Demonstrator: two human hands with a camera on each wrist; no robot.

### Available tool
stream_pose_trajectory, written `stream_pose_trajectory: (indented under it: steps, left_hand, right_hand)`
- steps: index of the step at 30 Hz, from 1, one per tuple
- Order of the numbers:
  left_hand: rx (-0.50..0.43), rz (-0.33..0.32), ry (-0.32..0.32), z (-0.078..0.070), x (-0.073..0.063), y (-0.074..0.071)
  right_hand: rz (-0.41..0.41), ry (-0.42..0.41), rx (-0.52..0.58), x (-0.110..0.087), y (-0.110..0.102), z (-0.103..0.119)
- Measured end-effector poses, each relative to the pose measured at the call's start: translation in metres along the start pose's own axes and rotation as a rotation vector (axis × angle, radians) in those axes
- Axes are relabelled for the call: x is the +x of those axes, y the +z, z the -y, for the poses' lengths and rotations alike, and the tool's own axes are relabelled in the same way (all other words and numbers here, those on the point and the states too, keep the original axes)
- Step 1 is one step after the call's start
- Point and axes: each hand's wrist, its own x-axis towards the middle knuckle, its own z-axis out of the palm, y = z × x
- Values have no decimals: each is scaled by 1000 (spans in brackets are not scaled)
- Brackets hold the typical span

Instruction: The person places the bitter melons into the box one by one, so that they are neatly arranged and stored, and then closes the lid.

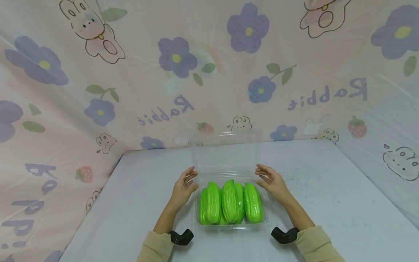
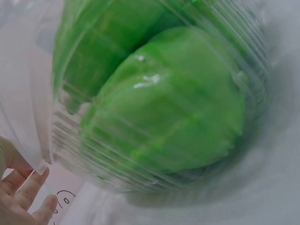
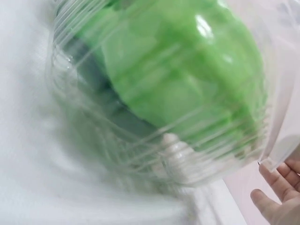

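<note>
A clear plastic clamshell box (image 1: 234, 227) rests on the table, its transparent lid (image 1: 226, 156) raised at the back. Several bright green, ridged, gourd-like vegetables (image 1: 230, 203) lie lengthwise inside. My left hand (image 1: 184, 187) is at the box's left back corner, fingers loosely bent and thumb apart from them. At the opposite corner, my right hand (image 1: 273, 183) takes a similar pose. Both wrist views put the fingertips by the plastic edge near the hinge; whether they press on it I cannot tell. Through the ribbed side wall, a rounded green vegetable (image 2: 168, 103) shows close up.
White cloth covers the table (image 1: 327, 203). Behind and beside it hangs a curtain (image 1: 216, 91) printed with flowers, rabbits and strawberries. A black device (image 1: 182, 237) sits at the left wrist, and another black device (image 1: 284, 235) at the right.
</note>
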Motion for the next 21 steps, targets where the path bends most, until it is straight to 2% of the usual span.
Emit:
stream_pose_trajectory:
  steps: [11,17,21]
  left_hand:
    - [-14,-28,-15,1,1,1]
    - [-12,-27,4,3,1,1]
    - [-8,-28,-9,2,1,1]
  right_hand:
    - [1,92,2,0,0,-1]
    - [-30,118,-15,0,-1,2]
    - [-49,175,-1,1,-2,3]
